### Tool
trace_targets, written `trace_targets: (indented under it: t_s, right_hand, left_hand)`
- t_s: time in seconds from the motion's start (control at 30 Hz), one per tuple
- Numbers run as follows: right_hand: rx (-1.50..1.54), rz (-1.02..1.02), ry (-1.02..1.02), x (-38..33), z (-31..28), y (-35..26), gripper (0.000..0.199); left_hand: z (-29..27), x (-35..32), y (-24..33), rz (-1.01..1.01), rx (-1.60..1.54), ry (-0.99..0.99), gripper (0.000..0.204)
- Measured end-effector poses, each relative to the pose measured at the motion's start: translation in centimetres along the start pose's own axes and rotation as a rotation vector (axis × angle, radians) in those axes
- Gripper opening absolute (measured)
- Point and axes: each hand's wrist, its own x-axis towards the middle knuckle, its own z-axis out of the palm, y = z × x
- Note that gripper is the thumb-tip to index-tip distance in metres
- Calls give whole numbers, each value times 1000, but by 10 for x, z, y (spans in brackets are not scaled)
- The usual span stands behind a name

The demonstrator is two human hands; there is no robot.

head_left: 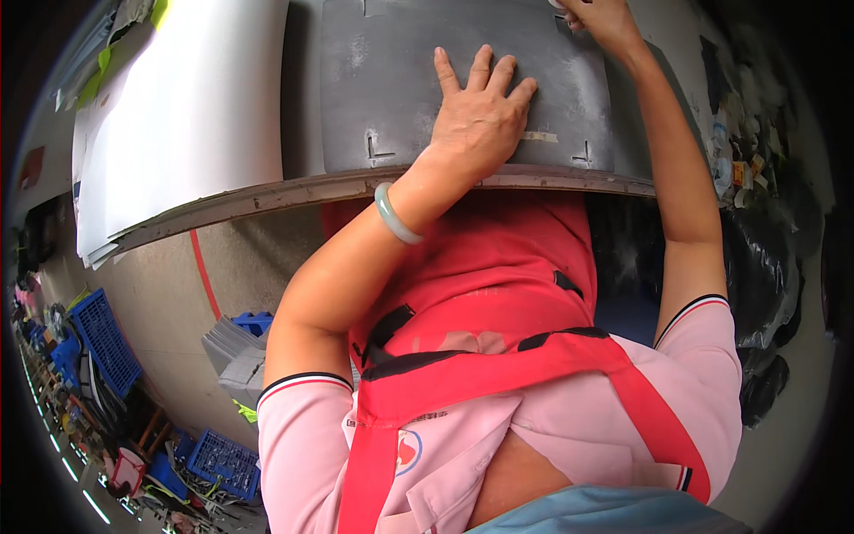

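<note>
A dark grey board [382, 98] with L-shaped corner cut-outs and whitish smudges lies on the table in front of me. My left hand [480, 114] rests flat on it near its front edge, fingers spread, holding nothing. At the board's far right corner, my right hand [607, 25] has its fingers closed on a small whitish thing [557, 4]. That thing is mostly cut off by the top of the picture, so its kind cannot be made out. Beside my left hand, a short strip of beige tape [539, 137] sticks to the board.
Large white sheets [191, 98] lie stacked to the left, overhanging the table edge [267, 198]. Blue plastic crates [105, 343] and mixed clutter stand on the floor at left. Black plastic bags [761, 276] are on the right. A grey stack [240, 356] sits below the table.
</note>
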Motion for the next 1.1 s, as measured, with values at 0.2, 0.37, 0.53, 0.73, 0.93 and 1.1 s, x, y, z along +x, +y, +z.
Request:
trace_targets:
  t_s: [0.2, 0.37, 0.53, 0.73, 0.93, 1.1]
  right_hand:
    - [-1073, -243, 44, 72, 122, 35, 20]
    - [-1171, -316, -65, 114, 156, 61, 18]
    - [-1223, -255, -131, 120, 179, 53, 18]
    - [-1406, -279, -160, 119, 174, 39, 18]
    - [-822, 220, 154, 114, 192, 42, 16]
    - [-806, 307, 116, 117, 181, 48, 15]
  left_hand:
    - [3, -6, -5, -3, -14, 17, 37]
    - [3, -1, 2, -10, -93, -14, 49]
    - [4, -6, -3, -5, -94, -13, 50]
    - [3, -3, -3, 10, -88, -7, 41]
    - [1, -4, -5, 20, -104, 30, 38]
    - [3, -2, -2, 51, -125, 65, 39]
